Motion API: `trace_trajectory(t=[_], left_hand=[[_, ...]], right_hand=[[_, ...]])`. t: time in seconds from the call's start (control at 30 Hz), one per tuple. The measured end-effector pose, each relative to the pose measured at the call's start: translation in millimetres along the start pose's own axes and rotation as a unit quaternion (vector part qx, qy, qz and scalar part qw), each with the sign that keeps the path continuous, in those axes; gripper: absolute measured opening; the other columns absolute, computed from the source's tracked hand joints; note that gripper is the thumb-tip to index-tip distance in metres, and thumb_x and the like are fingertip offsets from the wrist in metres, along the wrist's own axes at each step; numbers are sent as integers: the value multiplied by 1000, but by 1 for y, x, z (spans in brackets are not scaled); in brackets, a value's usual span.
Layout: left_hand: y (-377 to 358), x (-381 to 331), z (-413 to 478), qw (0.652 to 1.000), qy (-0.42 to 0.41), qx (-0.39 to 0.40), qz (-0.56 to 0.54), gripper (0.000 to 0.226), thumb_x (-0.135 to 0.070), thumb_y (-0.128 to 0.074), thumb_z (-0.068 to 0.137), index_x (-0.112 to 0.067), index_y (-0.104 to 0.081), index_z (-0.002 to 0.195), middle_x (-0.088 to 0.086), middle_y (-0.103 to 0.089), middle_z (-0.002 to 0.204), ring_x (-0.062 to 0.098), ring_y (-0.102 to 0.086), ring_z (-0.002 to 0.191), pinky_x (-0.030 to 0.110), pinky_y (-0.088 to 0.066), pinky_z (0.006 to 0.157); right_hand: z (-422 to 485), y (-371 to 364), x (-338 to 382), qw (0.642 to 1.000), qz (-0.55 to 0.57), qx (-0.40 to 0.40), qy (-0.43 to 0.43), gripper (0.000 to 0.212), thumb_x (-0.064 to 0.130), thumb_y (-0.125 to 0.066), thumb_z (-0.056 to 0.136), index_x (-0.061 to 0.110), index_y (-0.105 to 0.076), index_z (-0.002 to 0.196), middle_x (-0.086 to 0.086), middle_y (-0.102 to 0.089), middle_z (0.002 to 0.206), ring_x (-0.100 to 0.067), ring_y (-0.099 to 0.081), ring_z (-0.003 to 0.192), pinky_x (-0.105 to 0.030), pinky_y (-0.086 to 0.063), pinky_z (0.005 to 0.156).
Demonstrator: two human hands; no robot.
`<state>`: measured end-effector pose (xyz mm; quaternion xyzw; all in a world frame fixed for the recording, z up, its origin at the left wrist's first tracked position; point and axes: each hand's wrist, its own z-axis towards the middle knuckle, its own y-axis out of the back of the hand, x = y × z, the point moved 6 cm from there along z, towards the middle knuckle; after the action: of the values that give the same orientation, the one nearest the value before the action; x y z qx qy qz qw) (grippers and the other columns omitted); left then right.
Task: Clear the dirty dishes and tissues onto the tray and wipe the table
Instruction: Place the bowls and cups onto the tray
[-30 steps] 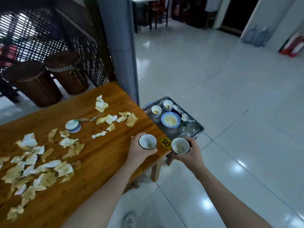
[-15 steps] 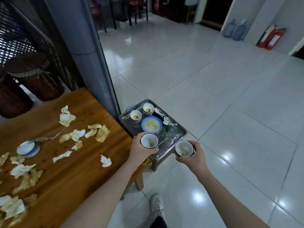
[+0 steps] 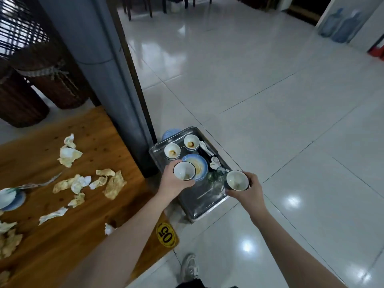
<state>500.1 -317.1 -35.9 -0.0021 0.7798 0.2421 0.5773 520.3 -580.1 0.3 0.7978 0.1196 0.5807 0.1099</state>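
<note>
Clearing dishes: your left hand (image 3: 174, 182) and right hand (image 3: 247, 190) each have a grip curled round a dirty cup, the left cup (image 3: 184, 171) above the tray (image 3: 207, 204), the right cup (image 3: 237, 180) over its right rim. Next, lower both onto bare tray metal. Tissues (image 3: 68, 153) lie on the table (image 3: 62, 235).

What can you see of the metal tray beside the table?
The tray is a rectangular pan of shiny grey metal with a raised rim, sitting level and low off the end of the wooden table; its support is mostly hidden. Its far half holds two small bowls with brown dregs, a smeared blue plate, white spoons and a clear glass; its near half is bare. The left hand holds a white cup over it, the right hand a second cup above its right edge.
</note>
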Motion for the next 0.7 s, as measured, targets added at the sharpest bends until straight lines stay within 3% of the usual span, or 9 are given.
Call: trace_trajectory(t=[0.13,0.37,0.7], left_hand=[[-13,16,7,999,37,-6,5,75,-11,-92,51,-25,-53,115,-1,-55,117,16,-52,108,36,-47,95],[-29,46,20,993,101,-64,5,71,-11,-91,56,-25,-49,112,-1,-54,115,16,-51,105,25,-41,84],[-77,109,22,969,223,-100,-43,73,-9,-87,57,-25,-51,119,-3,-59,113,20,-56,105,41,-51,90]], right_hand=[[29,-15,-13,999,-19,31,-18,71,6,-87,54,21,-50,112,8,-54,104,-13,-55,94,-27,-49,74],[92,-42,-36,992,-51,109,-44,71,8,-88,55,21,-48,113,4,-55,104,-15,-57,93,-33,-53,80],[153,-72,-79,966,-149,208,-24,70,5,-87,57,16,-46,112,13,-51,96,-2,-53,85,-14,-42,68]])
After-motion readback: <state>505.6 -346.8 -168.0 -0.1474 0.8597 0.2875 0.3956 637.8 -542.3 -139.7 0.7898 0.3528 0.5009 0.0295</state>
